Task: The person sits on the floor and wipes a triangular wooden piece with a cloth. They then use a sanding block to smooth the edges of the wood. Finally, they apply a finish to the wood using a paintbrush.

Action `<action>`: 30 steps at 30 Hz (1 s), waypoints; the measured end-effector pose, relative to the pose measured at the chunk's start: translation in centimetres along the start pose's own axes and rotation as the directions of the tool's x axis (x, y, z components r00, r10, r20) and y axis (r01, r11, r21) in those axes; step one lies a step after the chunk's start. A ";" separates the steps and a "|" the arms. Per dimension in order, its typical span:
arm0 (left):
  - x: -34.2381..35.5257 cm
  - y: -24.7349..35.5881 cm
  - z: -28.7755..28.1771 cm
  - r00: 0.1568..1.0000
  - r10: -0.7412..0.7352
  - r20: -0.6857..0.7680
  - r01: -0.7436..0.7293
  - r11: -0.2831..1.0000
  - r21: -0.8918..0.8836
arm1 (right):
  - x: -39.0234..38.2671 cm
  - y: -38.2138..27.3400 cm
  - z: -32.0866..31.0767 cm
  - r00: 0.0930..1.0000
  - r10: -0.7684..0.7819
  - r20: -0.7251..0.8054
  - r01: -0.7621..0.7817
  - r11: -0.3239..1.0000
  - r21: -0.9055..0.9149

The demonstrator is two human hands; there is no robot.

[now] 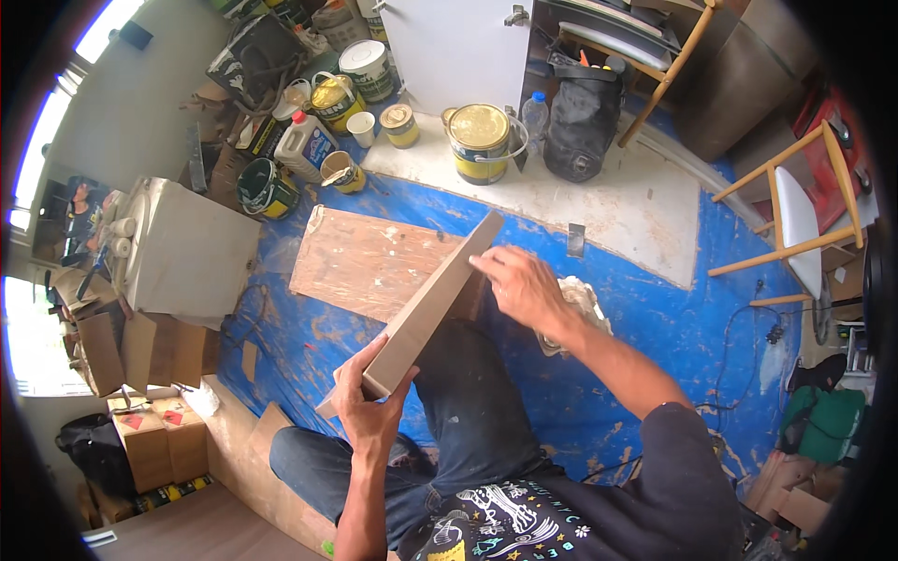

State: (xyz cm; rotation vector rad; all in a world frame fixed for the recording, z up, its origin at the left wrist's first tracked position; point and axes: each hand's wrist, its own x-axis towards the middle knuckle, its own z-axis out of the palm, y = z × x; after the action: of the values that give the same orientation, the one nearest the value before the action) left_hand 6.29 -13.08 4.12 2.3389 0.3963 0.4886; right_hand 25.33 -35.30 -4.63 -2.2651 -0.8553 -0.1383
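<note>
My left hand (367, 404) is wrapped round the lower end of a light brown wooden panel (430, 304), thumb on one side and fingers on the other. The panel is tilted over my bent legs, its narrow edge turned up and its far end pointing away to the right. Near that far end, my right hand (526, 288) has its fingers bunched against the edge. A small pale bit shows at its fingertips, too small to name. Under the panel's far part, a paint-spotted plywood board (374, 257) lies on the floor. Beside my right wrist is a crumpled whitish bundle (587, 304).
Blue sheeting (655, 351) covers the floor. Beyond it stand a lidded paint can (479, 140), a small tin (399, 126), a white jug (306, 147), an open tub (342, 173) and a black bag (584, 122). A wooden chair (795, 210) is at right, cartons (154, 346) at left.
</note>
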 end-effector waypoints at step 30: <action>0.3 -1.0 -0.1 1.000 0.016 0.014 -0.016 0.999 -0.043 | 5.5 7.1 1.2 0.981 0.091 0.172 -0.083 0.995 -0.055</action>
State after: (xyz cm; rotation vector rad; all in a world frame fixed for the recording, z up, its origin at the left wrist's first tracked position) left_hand 6.40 -12.16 3.56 2.3049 0.3577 0.4834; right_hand 33.78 -35.36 -7.79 -2.3816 -0.8485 0.0823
